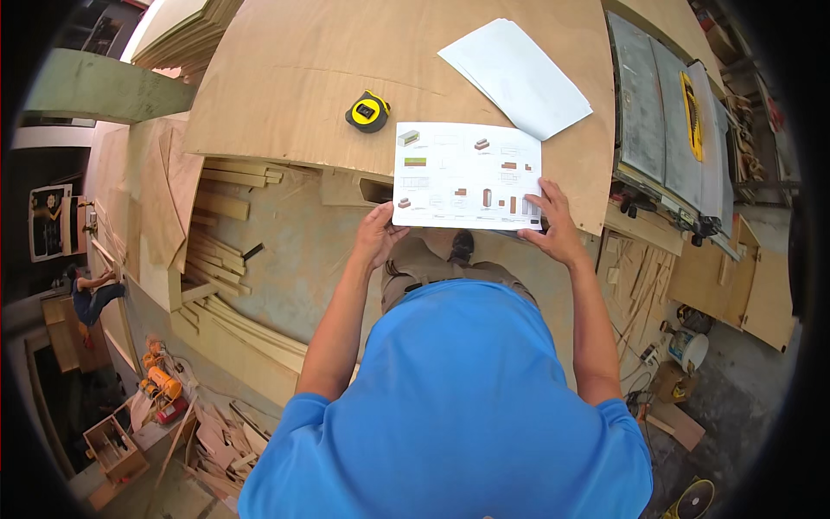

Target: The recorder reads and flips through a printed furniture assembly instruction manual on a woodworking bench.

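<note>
One sheet [450, 177] is finger-pinched at its lower corners by left hand [377, 235] and right hand [560, 230]. It is best kept flat.

The sheet [467, 176] is white, printed with small coloured drawings. It spreads nearly flat between the left hand [377, 236] and right hand [558, 227], held by its near corners.

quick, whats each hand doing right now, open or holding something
Left hand: closed on the printed sheet, at its lower left corner.
Right hand: holding the same sheet by its lower right corner.
</note>
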Demonstrator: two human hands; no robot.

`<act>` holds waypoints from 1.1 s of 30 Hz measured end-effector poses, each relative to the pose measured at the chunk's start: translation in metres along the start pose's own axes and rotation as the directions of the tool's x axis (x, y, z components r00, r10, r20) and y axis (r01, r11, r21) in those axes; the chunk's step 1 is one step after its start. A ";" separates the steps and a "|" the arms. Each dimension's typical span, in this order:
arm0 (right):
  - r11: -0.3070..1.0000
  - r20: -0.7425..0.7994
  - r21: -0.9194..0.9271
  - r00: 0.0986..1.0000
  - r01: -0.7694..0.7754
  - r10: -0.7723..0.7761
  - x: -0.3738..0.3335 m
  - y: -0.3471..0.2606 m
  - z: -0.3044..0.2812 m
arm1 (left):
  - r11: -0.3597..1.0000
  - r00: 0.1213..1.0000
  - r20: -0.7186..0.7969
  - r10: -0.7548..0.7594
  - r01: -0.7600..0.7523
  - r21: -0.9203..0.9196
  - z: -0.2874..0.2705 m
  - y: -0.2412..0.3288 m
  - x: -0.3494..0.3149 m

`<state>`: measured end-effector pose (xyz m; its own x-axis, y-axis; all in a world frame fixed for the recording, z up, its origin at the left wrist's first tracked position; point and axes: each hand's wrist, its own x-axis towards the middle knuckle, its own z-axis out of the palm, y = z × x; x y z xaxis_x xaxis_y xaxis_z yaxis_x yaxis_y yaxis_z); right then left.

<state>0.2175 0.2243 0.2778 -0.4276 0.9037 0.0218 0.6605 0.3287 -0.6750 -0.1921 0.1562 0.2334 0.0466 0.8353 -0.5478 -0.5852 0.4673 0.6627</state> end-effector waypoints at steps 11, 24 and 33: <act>0.975 -0.089 0.219 0.994 -0.047 0.068 0.002 0.007 0.009 | 0.998 0.999 0.000 -0.033 0.033 -0.056 -0.003 0.005 -0.001; 0.969 -0.093 0.240 0.992 -0.055 0.080 0.001 0.007 0.005 | 0.997 0.999 0.032 -0.040 0.042 -0.068 -0.002 0.003 -0.002; 0.955 -0.071 0.289 0.993 -0.066 0.090 -0.001 0.012 0.004 | 0.999 0.995 -0.091 0.031 -0.035 -0.039 0.006 -0.004 -0.003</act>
<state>0.2234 0.2267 0.2668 -0.3215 0.9468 0.0132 0.4803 0.1751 -0.8594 -0.1853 0.1530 0.2354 -0.0452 0.8197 -0.5710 -0.6172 0.4265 0.6612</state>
